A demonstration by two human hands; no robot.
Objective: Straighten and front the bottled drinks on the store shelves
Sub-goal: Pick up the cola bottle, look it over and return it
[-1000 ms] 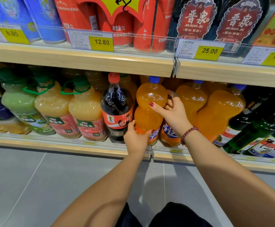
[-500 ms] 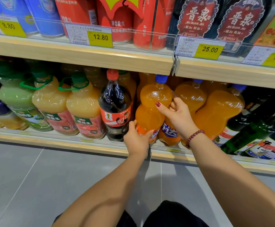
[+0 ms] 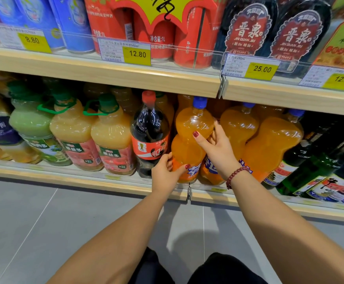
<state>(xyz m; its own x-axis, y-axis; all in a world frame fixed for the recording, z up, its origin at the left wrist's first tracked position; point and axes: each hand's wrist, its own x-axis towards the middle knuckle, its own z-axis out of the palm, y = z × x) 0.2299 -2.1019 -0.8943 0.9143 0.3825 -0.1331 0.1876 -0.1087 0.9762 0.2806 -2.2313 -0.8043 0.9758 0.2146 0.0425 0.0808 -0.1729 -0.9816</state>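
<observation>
A large orange soda bottle (image 3: 189, 138) with a blue cap stands at the front of the lower shelf (image 3: 97, 182). My left hand (image 3: 166, 173) grips its base near the label. My right hand (image 3: 216, 146) holds its waist from the right side, thumb across the front. Two more orange soda bottles (image 3: 269, 144) stand to its right, the far one leaning right. A cola bottle (image 3: 149, 136) with a red cap stands just left of the held bottle.
Juice jugs (image 3: 109, 136) with green caps fill the shelf's left part. Dark green glass bottles (image 3: 310, 171) lean at the right. The upper shelf (image 3: 126, 78) carries blue and red cans, dark liquor bottles and price tags. Grey floor tiles lie below.
The held orange bottle has stood up a little straighter and shifted slightly right. Both hands keep their hold on it.
</observation>
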